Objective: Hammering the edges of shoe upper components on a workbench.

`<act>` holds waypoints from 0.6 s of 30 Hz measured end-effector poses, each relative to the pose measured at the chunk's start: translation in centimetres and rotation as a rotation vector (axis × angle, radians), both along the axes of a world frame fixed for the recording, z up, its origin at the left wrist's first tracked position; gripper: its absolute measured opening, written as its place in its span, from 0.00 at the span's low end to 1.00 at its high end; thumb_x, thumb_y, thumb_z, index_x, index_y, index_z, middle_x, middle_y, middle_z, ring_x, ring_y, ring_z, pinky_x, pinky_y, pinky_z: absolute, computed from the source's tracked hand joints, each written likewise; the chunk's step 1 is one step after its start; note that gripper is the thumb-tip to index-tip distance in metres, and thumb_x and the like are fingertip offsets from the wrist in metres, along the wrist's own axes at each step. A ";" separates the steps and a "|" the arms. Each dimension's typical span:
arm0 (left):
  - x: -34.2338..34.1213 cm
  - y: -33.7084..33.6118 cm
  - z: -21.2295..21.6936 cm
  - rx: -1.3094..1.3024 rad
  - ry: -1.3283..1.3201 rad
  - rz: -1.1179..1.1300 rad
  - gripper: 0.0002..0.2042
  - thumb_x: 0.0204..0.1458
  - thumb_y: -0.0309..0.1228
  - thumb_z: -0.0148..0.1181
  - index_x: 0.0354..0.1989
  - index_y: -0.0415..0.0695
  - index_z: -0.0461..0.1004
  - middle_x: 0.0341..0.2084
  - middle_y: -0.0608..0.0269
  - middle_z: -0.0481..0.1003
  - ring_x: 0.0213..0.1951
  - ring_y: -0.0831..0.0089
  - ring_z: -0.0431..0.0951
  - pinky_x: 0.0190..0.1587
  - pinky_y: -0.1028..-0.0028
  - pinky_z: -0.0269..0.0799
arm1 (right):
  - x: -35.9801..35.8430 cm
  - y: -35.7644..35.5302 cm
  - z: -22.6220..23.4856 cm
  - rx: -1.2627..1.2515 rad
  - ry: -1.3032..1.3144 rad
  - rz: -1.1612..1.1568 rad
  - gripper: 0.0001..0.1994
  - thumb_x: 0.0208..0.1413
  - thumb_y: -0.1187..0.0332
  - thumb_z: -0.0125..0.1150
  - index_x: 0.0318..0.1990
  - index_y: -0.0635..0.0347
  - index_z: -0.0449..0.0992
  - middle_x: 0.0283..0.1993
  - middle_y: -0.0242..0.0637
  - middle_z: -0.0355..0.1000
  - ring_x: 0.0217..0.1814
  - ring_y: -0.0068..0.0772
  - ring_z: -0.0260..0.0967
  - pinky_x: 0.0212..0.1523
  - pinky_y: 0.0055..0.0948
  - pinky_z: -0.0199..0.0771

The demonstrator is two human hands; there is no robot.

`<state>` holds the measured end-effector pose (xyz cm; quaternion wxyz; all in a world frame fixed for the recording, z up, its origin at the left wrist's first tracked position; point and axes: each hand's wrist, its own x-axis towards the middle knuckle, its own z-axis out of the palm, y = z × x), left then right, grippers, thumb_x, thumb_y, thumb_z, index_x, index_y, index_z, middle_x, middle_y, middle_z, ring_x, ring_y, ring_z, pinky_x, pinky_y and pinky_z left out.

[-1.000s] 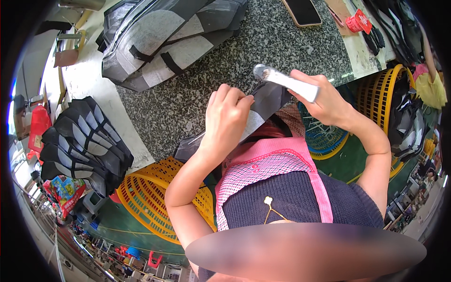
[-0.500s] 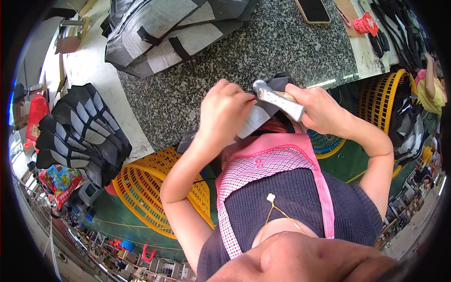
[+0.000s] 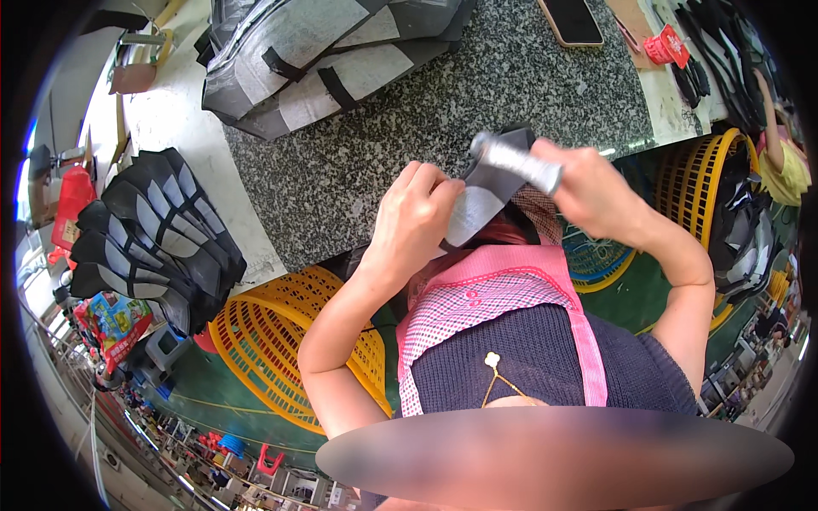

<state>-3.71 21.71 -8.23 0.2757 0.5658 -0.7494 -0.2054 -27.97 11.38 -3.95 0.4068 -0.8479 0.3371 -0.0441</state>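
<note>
While a dark and grey cut piece (image 3: pixel 481 200) is held up over the near edge of the speckled stone table (image 3: pixel 375 145), it is pinched by the left hand (image 3: pixel 415 220), whose fingers are curled tight on its lower side. A shiny silver tool (image 3: pixel 517 162) is gripped in the closed right hand (image 3: pixel 595 194) and is laid across the top of the piece, touching it. Both hands are kept close together, just above a pink checked apron (image 3: pixel 477 298).

A big heap of grey and black pieces (image 3: pixel 324 51) is piled at the far side of the table. A phone (image 3: pixel 573 20) is seen flat near the far right corner, well apart from the hands. More dark pieces (image 3: pixel 153 238) are stacked in a fan to the left of the table. A yellow basket (image 3: pixel 281 349) is set below the table on the left, and another yellow basket (image 3: pixel 682 183) is seen on the right.
</note>
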 end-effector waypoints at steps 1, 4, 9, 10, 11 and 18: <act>-0.4 -0.5 -0.2 -0.035 0.010 0.016 0.05 0.47 0.21 0.67 0.34 0.39 0.80 0.29 0.58 0.73 0.34 0.59 0.75 0.35 0.63 0.75 | -0.3 -0.5 0.4 -0.002 -0.019 -0.101 0.07 0.62 0.71 0.54 0.40 0.66 0.67 0.23 0.54 0.70 0.30 0.63 0.73 0.29 0.51 0.71; -1.7 -3.0 -0.8 -0.094 0.042 0.040 0.05 0.48 0.21 0.66 0.34 0.39 0.80 0.29 0.57 0.74 0.34 0.57 0.76 0.36 0.62 0.75 | 0.0 -0.6 2.3 -0.018 -0.117 -0.236 0.08 0.65 0.69 0.52 0.41 0.67 0.68 0.24 0.56 0.70 0.30 0.62 0.73 0.27 0.48 0.70; -1.7 -5.1 0.0 0.155 0.197 0.172 0.07 0.51 0.26 0.69 0.36 0.37 0.83 0.26 0.56 0.77 0.29 0.64 0.79 0.33 0.69 0.75 | -1.4 -0.8 -1.4 -0.056 0.058 -0.161 0.11 0.68 0.65 0.50 0.46 0.65 0.71 0.27 0.54 0.73 0.34 0.66 0.72 0.33 0.57 0.71; -1.0 -4.6 0.9 0.304 0.282 0.198 0.09 0.51 0.28 0.71 0.38 0.37 0.83 0.27 0.56 0.79 0.27 0.69 0.80 0.32 0.71 0.75 | -1.4 -0.8 -1.4 -0.074 0.008 -0.161 0.11 0.69 0.64 0.50 0.45 0.64 0.71 0.27 0.54 0.73 0.34 0.66 0.72 0.33 0.57 0.71; -0.2 -4.0 1.2 0.385 0.331 0.188 0.09 0.50 0.26 0.71 0.39 0.37 0.84 0.29 0.56 0.80 0.29 0.72 0.80 0.33 0.72 0.76 | -1.3 -0.6 -1.4 -0.089 -0.043 -0.166 0.12 0.69 0.62 0.49 0.45 0.64 0.71 0.27 0.54 0.73 0.34 0.65 0.73 0.33 0.57 0.72; -1.5 -1.3 0.2 0.053 0.137 0.155 0.07 0.48 0.20 0.67 0.36 0.37 0.82 0.30 0.56 0.75 0.34 0.58 0.77 0.37 0.63 0.75 | -1.3 -2.3 0.9 -0.068 -0.069 -0.143 0.11 0.69 0.64 0.50 0.43 0.64 0.71 0.29 0.54 0.72 0.32 0.61 0.73 0.31 0.50 0.72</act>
